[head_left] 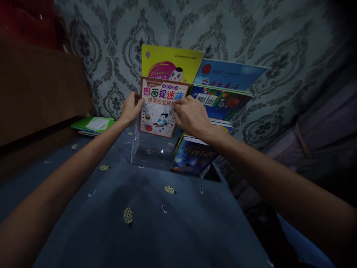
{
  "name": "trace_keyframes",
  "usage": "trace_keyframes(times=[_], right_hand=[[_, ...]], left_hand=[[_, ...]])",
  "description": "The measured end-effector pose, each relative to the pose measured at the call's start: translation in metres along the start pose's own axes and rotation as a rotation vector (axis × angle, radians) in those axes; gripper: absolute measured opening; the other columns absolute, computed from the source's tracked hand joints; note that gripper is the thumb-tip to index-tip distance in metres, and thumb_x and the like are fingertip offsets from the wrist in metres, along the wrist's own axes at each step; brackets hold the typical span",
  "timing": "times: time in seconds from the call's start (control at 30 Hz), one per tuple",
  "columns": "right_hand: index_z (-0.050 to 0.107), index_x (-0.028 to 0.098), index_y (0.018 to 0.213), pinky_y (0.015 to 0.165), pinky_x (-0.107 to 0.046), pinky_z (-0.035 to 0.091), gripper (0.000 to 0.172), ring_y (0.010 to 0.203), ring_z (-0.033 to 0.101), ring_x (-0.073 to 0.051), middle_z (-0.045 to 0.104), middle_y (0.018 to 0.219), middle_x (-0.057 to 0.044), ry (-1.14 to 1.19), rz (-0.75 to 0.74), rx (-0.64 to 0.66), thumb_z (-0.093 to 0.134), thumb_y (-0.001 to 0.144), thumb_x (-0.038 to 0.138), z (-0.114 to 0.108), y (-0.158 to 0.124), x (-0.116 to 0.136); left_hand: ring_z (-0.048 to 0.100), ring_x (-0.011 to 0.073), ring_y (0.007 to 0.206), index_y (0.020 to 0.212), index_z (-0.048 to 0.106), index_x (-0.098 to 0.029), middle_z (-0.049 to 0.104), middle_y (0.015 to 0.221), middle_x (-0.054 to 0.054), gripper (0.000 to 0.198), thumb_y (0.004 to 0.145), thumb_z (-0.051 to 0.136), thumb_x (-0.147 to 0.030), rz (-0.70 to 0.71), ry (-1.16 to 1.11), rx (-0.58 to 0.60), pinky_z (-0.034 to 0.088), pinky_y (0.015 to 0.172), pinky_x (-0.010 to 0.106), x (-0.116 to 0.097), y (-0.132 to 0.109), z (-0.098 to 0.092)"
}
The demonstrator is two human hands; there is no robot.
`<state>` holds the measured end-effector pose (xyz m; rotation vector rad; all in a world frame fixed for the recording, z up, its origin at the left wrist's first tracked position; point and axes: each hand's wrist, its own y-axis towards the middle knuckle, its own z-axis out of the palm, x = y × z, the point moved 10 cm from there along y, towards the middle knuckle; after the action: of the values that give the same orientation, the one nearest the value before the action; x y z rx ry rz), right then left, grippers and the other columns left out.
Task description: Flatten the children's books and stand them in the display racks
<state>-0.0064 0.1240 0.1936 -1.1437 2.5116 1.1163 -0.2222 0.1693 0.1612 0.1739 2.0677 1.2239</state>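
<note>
A picture book (158,111) with a pinkish-brown cover and large Chinese characters stands upright in a clear acrylic book rack (152,149). My left hand (131,108) pinches its left edge. On the other side my right hand (192,115) has its bent fingers on the book's right edge, over part of the title. Behind it rises a taller yellow book (173,59). To the right, in the same rack, are a light blue book (228,74), a dark green-blue book (220,100) and, at the front, a dark blue book (192,154).
A green book (95,123) tops a small stack at the left, beside a brown wooden cabinet (41,89). The blue tablecloth (145,223) has a pineapple pattern. Patterned wallpaper (111,56) rises behind the rack, and a pale curtain-like cloth (315,130) hangs at the right.
</note>
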Motion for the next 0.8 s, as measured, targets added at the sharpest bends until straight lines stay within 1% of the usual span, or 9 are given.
trace_keyframes(times=[0.13, 0.23, 0.37, 0.5, 0.67, 0.8], right_hand=[[0.074, 0.01, 0.092, 0.078, -0.041, 0.04, 0.037, 0.093, 0.055, -0.03, 0.073, 0.104, -0.018, 0.004, -0.048, -0.019, 0.04, 0.1, 0.021, -0.008, -0.006, 0.005], [0.075, 0.01, 0.093, 0.078, -0.041, 0.042, 0.037, 0.095, 0.056, -0.03, 0.073, 0.106, -0.018, 0.01, -0.061, -0.01, 0.04, 0.1, 0.021, -0.012, -0.011, 0.006], [0.075, 0.01, 0.093, 0.08, -0.041, 0.043, 0.037, 0.096, 0.055, -0.03, 0.072, 0.107, -0.018, 0.022, -0.073, -0.023, 0.04, 0.1, 0.021, -0.014, -0.016, 0.009], [0.074, 0.012, 0.091, 0.079, -0.041, 0.043, 0.037, 0.096, 0.055, -0.03, 0.072, 0.105, -0.018, 0.049, -0.074, -0.026, 0.04, 0.1, 0.023, -0.013, -0.021, 0.012], [0.074, 0.012, 0.092, 0.081, -0.042, 0.043, 0.037, 0.098, 0.054, -0.031, 0.071, 0.108, -0.018, 0.094, -0.073, -0.04, 0.039, 0.1, 0.023, -0.015, -0.026, 0.017], [0.074, 0.014, 0.093, 0.08, -0.043, 0.045, 0.035, 0.099, 0.054, -0.032, 0.071, 0.109, -0.017, 0.135, -0.075, -0.064, 0.041, 0.099, 0.023, -0.016, -0.028, 0.019]], left_hand=[[0.065, 0.0251, 0.095, 0.098, 0.056, -0.02, 0.066, 0.093, 0.007, 0.027, 0.097, 0.053, -0.046, 0.017, -0.044, 0.013, 0.052, 0.097, 0.05, -0.008, -0.005, -0.002], [0.065, 0.0245, 0.095, 0.098, 0.055, -0.02, 0.065, 0.092, 0.006, 0.029, 0.097, 0.053, -0.049, 0.038, -0.069, 0.013, 0.052, 0.097, 0.048, -0.013, -0.008, -0.004], [0.065, 0.0251, 0.097, 0.103, 0.055, -0.019, 0.065, 0.094, 0.007, 0.035, 0.098, 0.051, -0.054, 0.057, -0.103, 0.016, 0.051, 0.098, 0.047, -0.016, -0.014, -0.005], [0.065, 0.0241, 0.094, 0.104, 0.055, -0.019, 0.065, 0.092, 0.007, 0.04, 0.099, 0.049, -0.059, 0.101, -0.125, -0.007, 0.052, 0.097, 0.047, -0.02, -0.021, -0.006], [0.064, 0.0249, 0.1, 0.108, 0.053, -0.021, 0.063, 0.097, 0.007, 0.044, 0.099, 0.046, -0.063, 0.088, -0.11, -0.013, 0.05, 0.098, 0.046, -0.018, -0.032, -0.004], [0.064, 0.0249, 0.105, 0.114, 0.052, -0.022, 0.064, 0.103, 0.008, 0.04, 0.1, 0.046, -0.059, 0.063, -0.074, -0.008, 0.049, 0.1, 0.045, -0.014, -0.041, 0.0]])
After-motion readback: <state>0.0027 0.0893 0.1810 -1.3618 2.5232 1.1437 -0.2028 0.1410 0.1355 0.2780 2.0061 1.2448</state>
